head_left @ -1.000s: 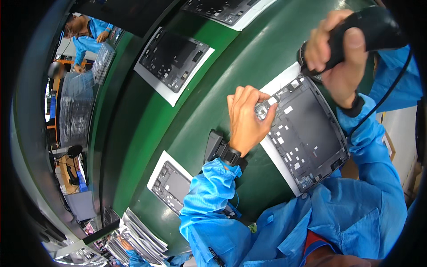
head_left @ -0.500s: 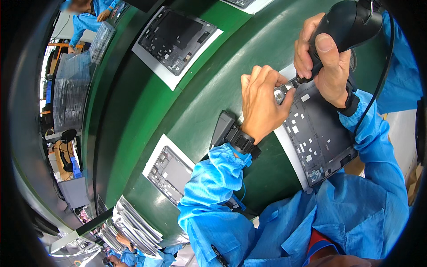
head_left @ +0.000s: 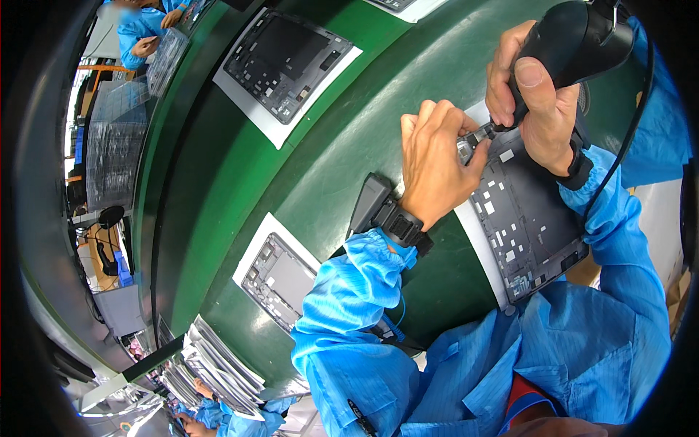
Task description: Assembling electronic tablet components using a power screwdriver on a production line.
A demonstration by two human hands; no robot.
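A dark tablet back housing (head_left: pixel 550 211) with small white pads lies on a white sheet (head_left: pixel 482 255) in front of me. My right hand (head_left: pixel 546 127) is wrapped round a black corded electric screwdriver (head_left: pixel 575 47), its thumb along the body. The narrow tip points down-left to the housing's far-left corner; whether it touches is hard to make out. At that corner my left hand (head_left: pixel 439 167) pinches a small silver part (head_left: pixel 464 151) between thumb and fingers, right beside the tip. The fingers partly hide this part.
Another housing (head_left: pixel 280 280) lies left of my left forearm, and one more (head_left: pixel 287 65) on the green strip farther off. A black cable (head_left: pixel 633 138) hangs by my right arm. Stacked sheets (head_left: pixel 222 364) stand at lower left. A co-worker's hand (head_left: pixel 145 47) shows at upper left.
My hands and the screwdriver appear slightly farther right in the picture, with both grips unchanged. At upper left the co-worker's lower hand has been raised.
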